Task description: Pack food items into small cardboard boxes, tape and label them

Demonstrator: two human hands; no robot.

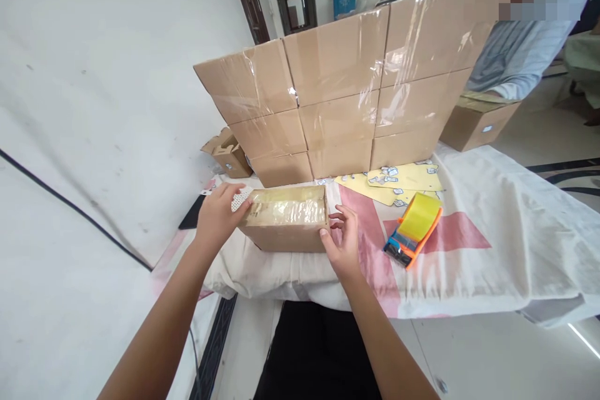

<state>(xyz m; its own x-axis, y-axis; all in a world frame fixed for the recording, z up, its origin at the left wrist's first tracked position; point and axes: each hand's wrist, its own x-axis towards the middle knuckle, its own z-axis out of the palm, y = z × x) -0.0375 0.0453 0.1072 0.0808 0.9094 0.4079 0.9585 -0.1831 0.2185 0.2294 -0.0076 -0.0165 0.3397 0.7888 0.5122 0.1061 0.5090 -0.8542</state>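
Observation:
A small taped cardboard box (288, 220) lies on the cloth-covered table (492, 250) in front of me. My left hand (218, 215) grips its left end, fingers curled over the top edge beside a white perforated strip (239, 201). At the box's right end my right hand (342, 242) rests with spread fingers, thumb against the lower corner. To the right of that hand lies an orange and blue tape dispenser (412, 230) with a yellow roll.
A stack of several taped cardboard boxes (342, 94) forms a wall behind the small box. An open little carton (228, 153) sits at the left, another box (478, 122) at the right with a person's sleeve above it. Yellow sticker sheets (398, 181) lie under the stack.

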